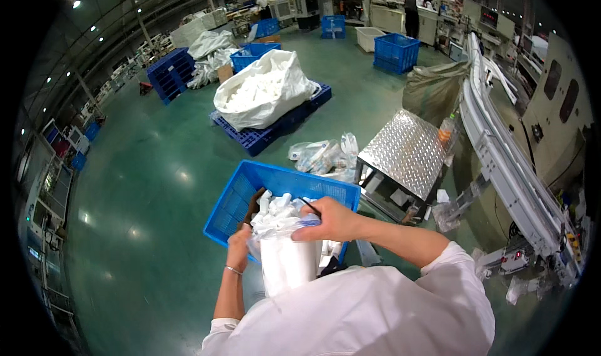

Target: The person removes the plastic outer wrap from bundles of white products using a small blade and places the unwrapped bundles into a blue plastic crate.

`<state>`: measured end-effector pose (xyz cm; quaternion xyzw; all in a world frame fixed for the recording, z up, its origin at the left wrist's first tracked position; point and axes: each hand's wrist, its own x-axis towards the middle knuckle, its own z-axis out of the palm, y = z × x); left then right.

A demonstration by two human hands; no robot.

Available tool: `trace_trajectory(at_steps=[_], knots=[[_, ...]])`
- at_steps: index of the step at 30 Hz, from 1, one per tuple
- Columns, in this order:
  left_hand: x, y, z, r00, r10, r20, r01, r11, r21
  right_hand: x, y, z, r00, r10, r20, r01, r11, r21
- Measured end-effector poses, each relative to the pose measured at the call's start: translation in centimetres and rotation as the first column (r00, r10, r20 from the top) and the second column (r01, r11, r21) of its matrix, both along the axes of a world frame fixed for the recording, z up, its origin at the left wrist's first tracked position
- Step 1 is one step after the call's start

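Observation:
A white, partly see-through plastic bag [289,265] stands upright against my front, full of white tube-shaped pieces [275,207]. My left hand [238,247] is closed on the bag's rim at its left side. My right hand [330,221] grips the opposite side of the rim, fingers and thumb pinched together. A thin dark stick-like thing [311,208] shows at my right fingers; I cannot tell what it is. Behind and around the bag is a blue plastic crate [223,213], with more white pieces in it and a brown strip [255,207] inside its left part.
Beyond the crate lie clear plastic bags [319,155], and a metal tread-plate step [404,152] stands to the right. A large white sack [260,96] of white pieces sits on a blue pallet [269,137]. A conveyor [494,143] runs along the right; other blue crates [396,52] stand farther back.

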<state>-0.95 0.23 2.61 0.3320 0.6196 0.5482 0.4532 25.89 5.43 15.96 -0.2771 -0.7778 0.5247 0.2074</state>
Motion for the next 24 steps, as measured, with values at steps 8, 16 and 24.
trace_trajectory(at_steps=[8,16,24], knots=[[-0.3,-2.1,-1.8,0.904,-0.426,0.040,0.423,0.904,0.062,-4.3,0.2,0.0,0.996,0.090,-0.016,-0.089,0.994,0.069],[-0.3,-3.1,2.0,0.761,-0.600,-0.246,0.547,0.798,-0.254,-3.4,1.7,-2.3,0.970,0.084,0.229,-0.096,0.995,0.041],[2.4,-3.0,5.8,0.930,-0.320,0.178,0.313,0.947,0.067,-4.2,1.5,-3.1,0.956,0.075,0.284,-0.070,0.997,-0.027]])
